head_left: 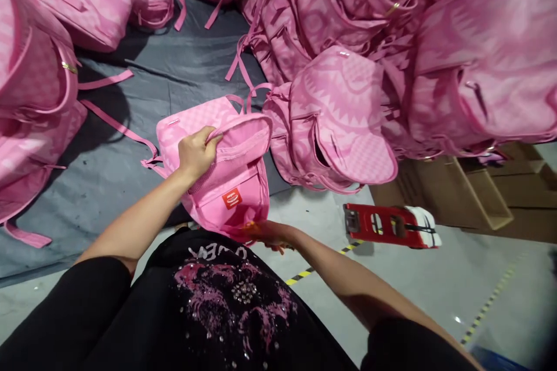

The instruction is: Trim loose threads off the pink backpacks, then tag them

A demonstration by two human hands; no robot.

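- A heap of pink patterned fabric backpacks [391,69] fills the upper right, stacked one against another with straps hanging loose.
- A dark grey cloth sheet [174,75] lies spread on the ground beneath the bags, rumpled in the middle.
- A second heap of pink backpacks [35,81] rises along the left edge of that sheet.
- The pale concrete floor [435,284] shows at the lower right, crossed by yellow-and-black striped floor tape [304,272].
- Brown cardboard boxes [470,191] lie flat under the right-hand heap.
- A small pink checked fabric backpack [243,174] is held up in front of the person's black top, above the near edge of the grey sheet and just beside the right-hand heap.
- A red framed object with a white end [391,225] lies on the concrete near the boxes; what it is cannot be told.
- The left hand [196,153] has its fingers curled tight round the upper edge of the backpack's front pocket.
- The right hand [267,233] touches the backpack's bottom edge; whether its fingers grip cannot be told.
- A small red label [232,199] sits on the backpack's front.
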